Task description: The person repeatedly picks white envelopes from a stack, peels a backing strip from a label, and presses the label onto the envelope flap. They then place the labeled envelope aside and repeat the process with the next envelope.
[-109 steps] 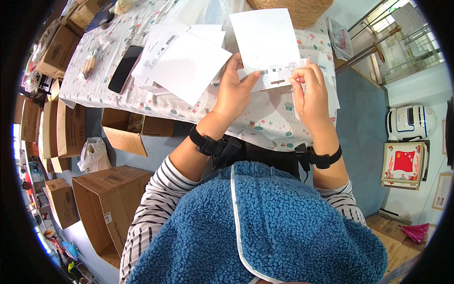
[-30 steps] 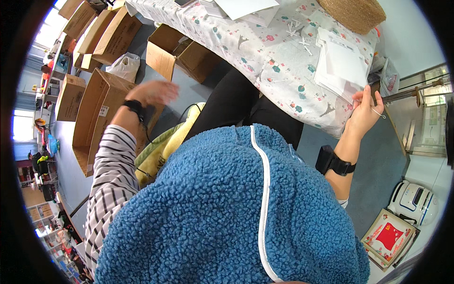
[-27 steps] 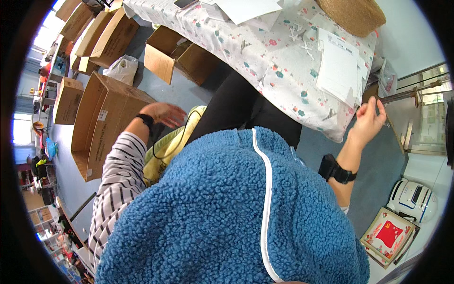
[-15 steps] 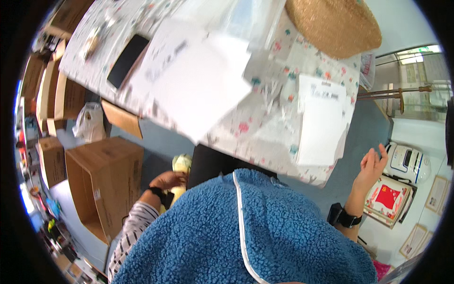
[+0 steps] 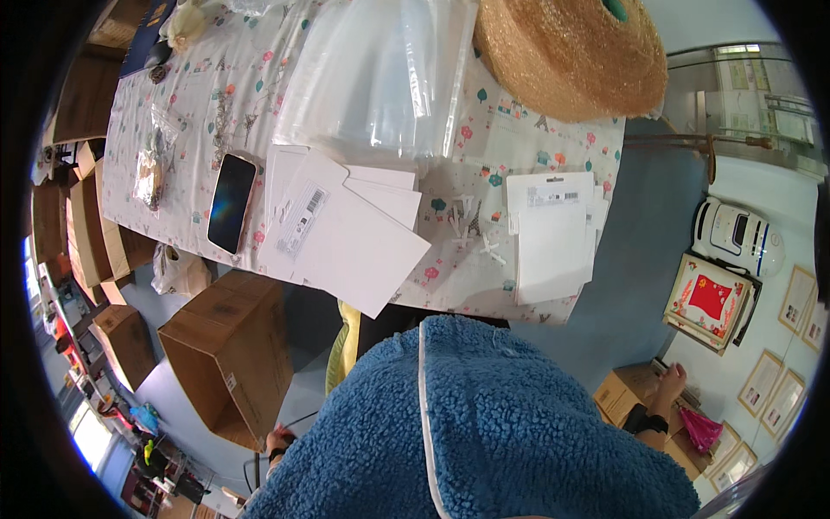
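Observation:
My left hand (image 5: pixel 279 438) hangs low at my left side, near the large open cardboard box (image 5: pixel 246 355); its fingers are mostly hidden. On the right, my right hand (image 5: pixel 670 381) is down beside my body in front of smaller cartons, fingers loosely bent, nothing clearly in them. Both hands are apart from the table. On the flowered tablecloth (image 5: pixel 467 298) lie overlapping white cards (image 5: pixel 367 251) with a barcode label, and a second stack of white cards (image 5: pixel 553 251) to the right. Small white plastic pieces (image 5: pixel 491 248) lie between the stacks.
A phone (image 5: pixel 232 203) lies left of the cards, and a small clear bag of beads (image 5: pixel 149 177) further left. Clear plastic sleeves (image 5: pixel 372 78) and a large golden mesh roll (image 5: pixel 575 56) sit at the back. A white appliance (image 5: pixel 735 235) and cartons (image 5: pixel 624 395) stand on the right.
Both hands have moved down and back, away from the table edge, the left from beside the yellow cloth. My view has shifted, and more of the table's far left shows.

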Motion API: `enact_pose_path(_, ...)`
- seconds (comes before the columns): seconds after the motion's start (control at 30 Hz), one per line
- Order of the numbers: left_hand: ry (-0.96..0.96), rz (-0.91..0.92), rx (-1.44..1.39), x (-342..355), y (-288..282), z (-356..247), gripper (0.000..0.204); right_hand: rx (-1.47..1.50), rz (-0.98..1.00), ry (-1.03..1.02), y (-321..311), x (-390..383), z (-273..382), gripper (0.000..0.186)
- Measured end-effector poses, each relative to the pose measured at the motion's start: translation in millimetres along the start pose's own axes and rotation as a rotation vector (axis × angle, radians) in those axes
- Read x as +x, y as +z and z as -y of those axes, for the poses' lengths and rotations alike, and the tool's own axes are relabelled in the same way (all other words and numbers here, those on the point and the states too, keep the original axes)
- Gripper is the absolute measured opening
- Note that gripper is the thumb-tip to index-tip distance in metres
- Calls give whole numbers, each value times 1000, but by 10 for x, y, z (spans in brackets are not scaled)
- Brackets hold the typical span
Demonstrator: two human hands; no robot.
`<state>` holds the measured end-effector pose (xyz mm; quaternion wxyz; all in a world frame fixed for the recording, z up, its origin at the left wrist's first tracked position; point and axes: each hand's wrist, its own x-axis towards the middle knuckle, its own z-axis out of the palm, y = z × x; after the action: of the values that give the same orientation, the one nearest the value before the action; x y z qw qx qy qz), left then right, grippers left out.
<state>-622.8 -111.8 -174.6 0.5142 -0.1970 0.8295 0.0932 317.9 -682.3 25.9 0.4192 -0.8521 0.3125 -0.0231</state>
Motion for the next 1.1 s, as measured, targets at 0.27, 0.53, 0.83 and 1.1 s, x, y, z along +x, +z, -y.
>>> enact_pose_path(0.27, 708, -217, 432, -1466, -69, -884, 19, -257, -112, -205, -494, 885, -123, 16)
enact_pose_path(0.53, 1520, 207, 953, -2676, 2802, -273, 32, 510, 426, -532, 2220, -514, 95, 37)
enact_pose_path(0.83, 2351, 487, -731, -3848, 2231, -113, 33, 737, 687, -678, 2050, -2154, 331, 37)
enact_pose_path(1.1, 2869, 528, -636, -4974, 2592, 374, 42, 742, 607, -991, 1891, -2443, 306, 32)
